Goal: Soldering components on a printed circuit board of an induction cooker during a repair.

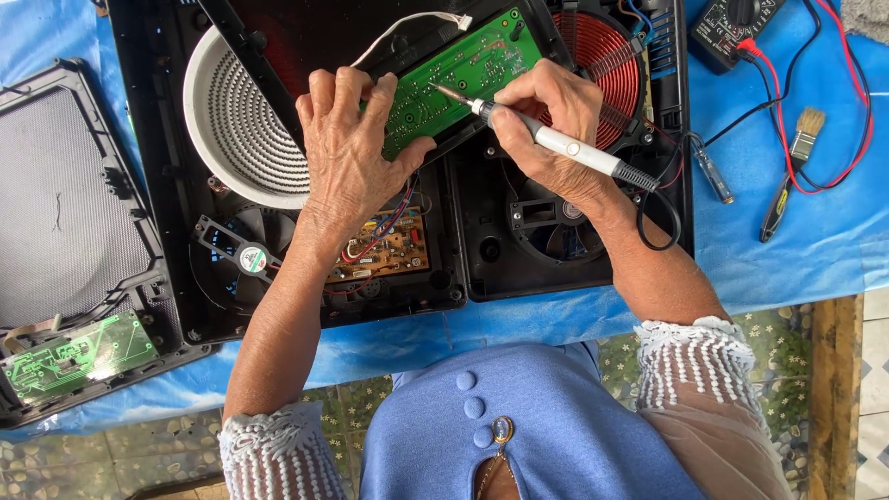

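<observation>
Head view: left hand [347, 148] pressed flat on green circuit board [458, 74], fingers spread, steadying it atop the opened black cooker [482, 250]. At three o'clock of it, right hand [546, 116] clenched pen-style around soldering iron [546, 139], tip touching board. Risk: tip slipping toward left fingertips, or black cord [657, 218] snagging, bridging tracks.

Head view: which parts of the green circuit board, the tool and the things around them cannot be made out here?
- Green circuit board: its left part is hidden under the left hand; components too small to identify.
- Soldering iron: whether its tip touches the board is too fine to tell; the right hand covers part of the barrel.
- Multimeter: cut off by the top edge.
- Copper coil: partly behind the right hand.
</observation>
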